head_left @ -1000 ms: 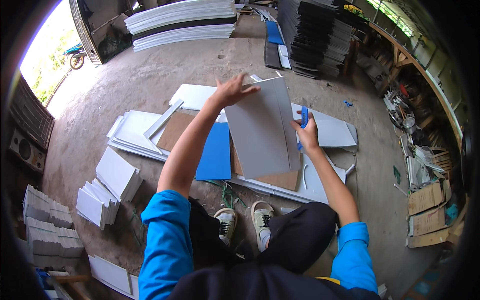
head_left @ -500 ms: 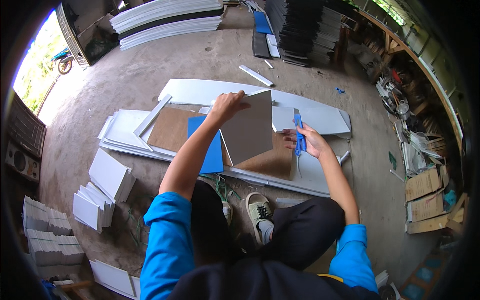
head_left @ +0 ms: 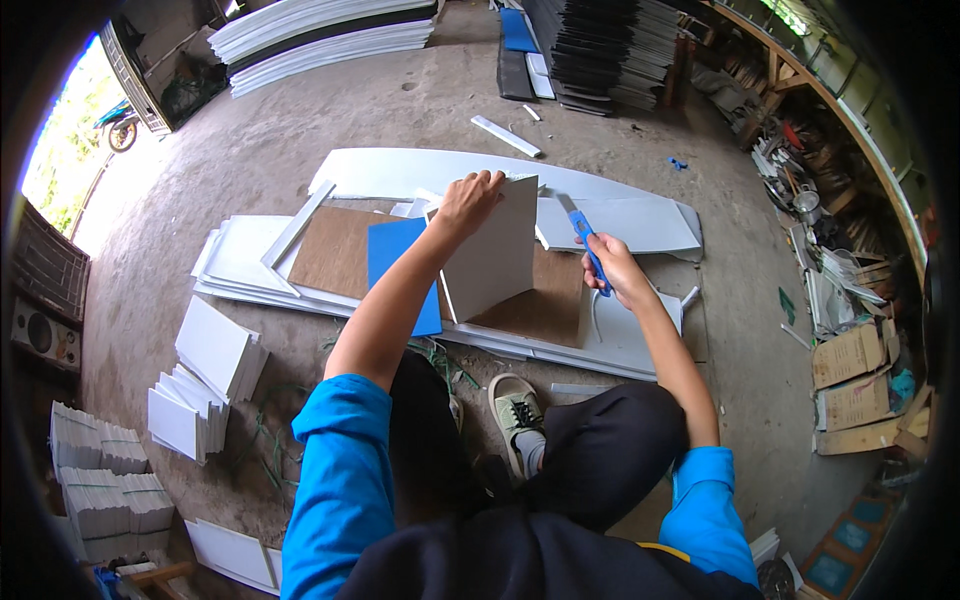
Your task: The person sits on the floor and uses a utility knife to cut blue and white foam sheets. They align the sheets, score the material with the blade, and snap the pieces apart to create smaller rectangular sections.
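Both hands are closed on something. Left hand grips the top edge of a grey square panel, holding it up on edge and tilted, its lower edge resting on the brown board below. Right hand, just to the right of the panel, is wrapped around a blue utility knife whose tip points up and away from the person, close to the panel's right edge. Just left of the left forearm lies a blue sheet, and beyond it another brown board with a white strip across its corner. All of this sits on white sheets spread over the concrete floor. Further left of the left arm, stacks of small white panels stand on the floor. Near the person's knees, a grey sneaker rests on the floor.
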`<state>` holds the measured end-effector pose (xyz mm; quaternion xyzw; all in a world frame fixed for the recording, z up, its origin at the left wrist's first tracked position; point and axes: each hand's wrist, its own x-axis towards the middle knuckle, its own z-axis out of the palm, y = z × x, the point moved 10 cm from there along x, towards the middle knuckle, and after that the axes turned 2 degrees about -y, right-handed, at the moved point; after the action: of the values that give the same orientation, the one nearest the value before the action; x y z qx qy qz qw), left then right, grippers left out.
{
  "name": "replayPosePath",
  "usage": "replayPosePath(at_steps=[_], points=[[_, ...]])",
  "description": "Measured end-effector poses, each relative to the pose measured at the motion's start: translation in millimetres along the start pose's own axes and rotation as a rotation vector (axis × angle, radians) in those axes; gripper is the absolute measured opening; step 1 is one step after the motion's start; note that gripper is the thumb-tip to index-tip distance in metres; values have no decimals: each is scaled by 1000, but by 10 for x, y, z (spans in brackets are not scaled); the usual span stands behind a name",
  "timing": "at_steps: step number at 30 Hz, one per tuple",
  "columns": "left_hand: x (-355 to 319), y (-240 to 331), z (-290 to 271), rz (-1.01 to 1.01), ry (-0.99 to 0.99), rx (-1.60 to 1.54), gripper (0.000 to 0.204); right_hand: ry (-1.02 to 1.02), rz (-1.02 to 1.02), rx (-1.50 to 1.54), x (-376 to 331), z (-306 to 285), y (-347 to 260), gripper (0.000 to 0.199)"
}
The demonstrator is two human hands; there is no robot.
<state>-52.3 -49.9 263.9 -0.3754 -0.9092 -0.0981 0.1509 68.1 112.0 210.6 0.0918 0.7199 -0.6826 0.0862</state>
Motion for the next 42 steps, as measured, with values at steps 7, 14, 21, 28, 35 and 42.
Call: replayPosePath(at_steps=[7, 14, 21, 28, 35, 42], points=[[-25, -41, -94, 86, 69, -40, 24, 299, -150, -422, 12, 138, -364, 35], [50, -26, -40, 11, -51, -140, 26, 369, -309, -737, 171, 350, -505, 32], [145, 140, -86, 128, 39, -53, 26, 356, -230, -915, 149, 465, -486, 33], [127, 132, -10, 11, -46, -130, 29, 400, -327, -1007, 120, 536, -574, 31], [101, 138, -24, 14, -33, -87, 29, 417, -334, -1047, 114, 615, -638, 30], [114, 180, -36, 49, -5, -96, 25, 435, -341, -1089, 83, 637, -646, 29]])
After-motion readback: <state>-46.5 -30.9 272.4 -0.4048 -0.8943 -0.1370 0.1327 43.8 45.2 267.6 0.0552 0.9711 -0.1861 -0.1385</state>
